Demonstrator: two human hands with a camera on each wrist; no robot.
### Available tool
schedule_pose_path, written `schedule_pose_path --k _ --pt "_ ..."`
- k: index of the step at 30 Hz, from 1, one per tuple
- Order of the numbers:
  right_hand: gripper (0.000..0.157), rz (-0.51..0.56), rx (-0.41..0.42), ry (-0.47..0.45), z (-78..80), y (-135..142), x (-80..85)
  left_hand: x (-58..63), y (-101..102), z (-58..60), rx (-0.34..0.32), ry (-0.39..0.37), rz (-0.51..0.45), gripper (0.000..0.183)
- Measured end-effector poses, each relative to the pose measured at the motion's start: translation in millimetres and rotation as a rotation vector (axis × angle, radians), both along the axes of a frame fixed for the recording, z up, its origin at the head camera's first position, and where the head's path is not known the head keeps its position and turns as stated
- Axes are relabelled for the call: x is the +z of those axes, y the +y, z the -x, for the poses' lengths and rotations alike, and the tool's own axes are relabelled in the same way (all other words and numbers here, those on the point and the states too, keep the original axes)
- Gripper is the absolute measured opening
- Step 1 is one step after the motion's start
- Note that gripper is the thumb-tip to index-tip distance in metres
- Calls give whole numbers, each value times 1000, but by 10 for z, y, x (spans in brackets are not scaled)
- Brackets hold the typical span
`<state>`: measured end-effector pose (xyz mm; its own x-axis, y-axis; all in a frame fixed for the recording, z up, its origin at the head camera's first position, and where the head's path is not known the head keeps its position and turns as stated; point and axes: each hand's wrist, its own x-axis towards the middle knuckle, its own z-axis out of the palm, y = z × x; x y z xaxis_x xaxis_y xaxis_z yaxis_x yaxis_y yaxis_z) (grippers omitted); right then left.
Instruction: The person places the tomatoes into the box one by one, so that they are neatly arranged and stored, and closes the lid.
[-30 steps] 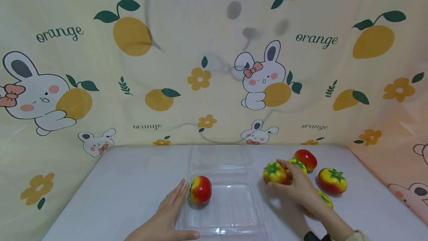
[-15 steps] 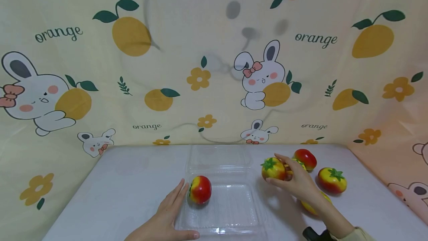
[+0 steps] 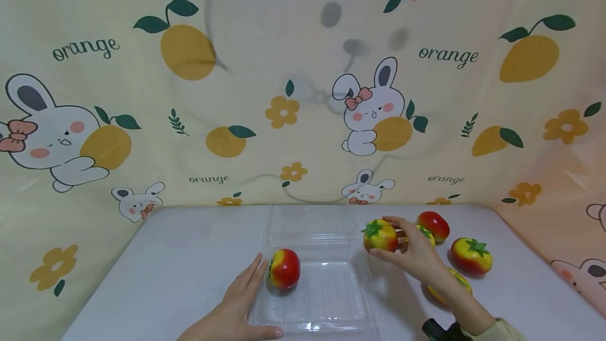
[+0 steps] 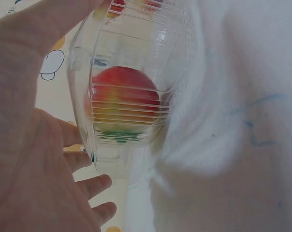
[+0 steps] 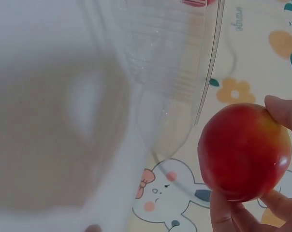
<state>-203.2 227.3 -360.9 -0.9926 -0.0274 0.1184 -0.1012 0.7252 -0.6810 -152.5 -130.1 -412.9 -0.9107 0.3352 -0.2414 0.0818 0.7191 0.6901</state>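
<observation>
Your right hand (image 3: 418, 251) is clamped on a persimmon (image 3: 380, 236), thumb and fingertips set apart by its width. The fruit is glossy, red shading into yellow, its green calyx turned up and leftward; you hold it off the table (image 3: 189, 246), right of the clear plastic clamshell (image 3: 331, 293). Your left hand (image 3: 239, 299) lies at the clamshell's left edge, fingers straight, thumb spread. Inside, near that hand, sits a second persimmon (image 3: 284, 269).

Since the earlier head views, the right hand (image 3: 418, 252) has carried its fruit (image 3: 380, 236) slightly toward ten o'clock, nearer the box (image 3: 331, 293); its shadow (image 3: 390, 283) now reaches the box's three-o'clock edge.
</observation>
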Motion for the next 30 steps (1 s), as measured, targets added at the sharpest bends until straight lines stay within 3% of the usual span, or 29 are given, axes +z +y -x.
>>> schedule_pose_path --k 5,12,21,30 --pt "85 22 1 -22 -1 -56 -1 0 -2 -3 0 -4 -2 121" --pt "95 91 -21 -138 -22 -126 0 -8 2 -4 7 -8 3 122" --pt "77 76 105 34 9 -238 -102 -5 0 -2 -8 15 2 121" --pt "76 85 108 -13 -11 -341 -91 -9 3 1 0 5 5 122"
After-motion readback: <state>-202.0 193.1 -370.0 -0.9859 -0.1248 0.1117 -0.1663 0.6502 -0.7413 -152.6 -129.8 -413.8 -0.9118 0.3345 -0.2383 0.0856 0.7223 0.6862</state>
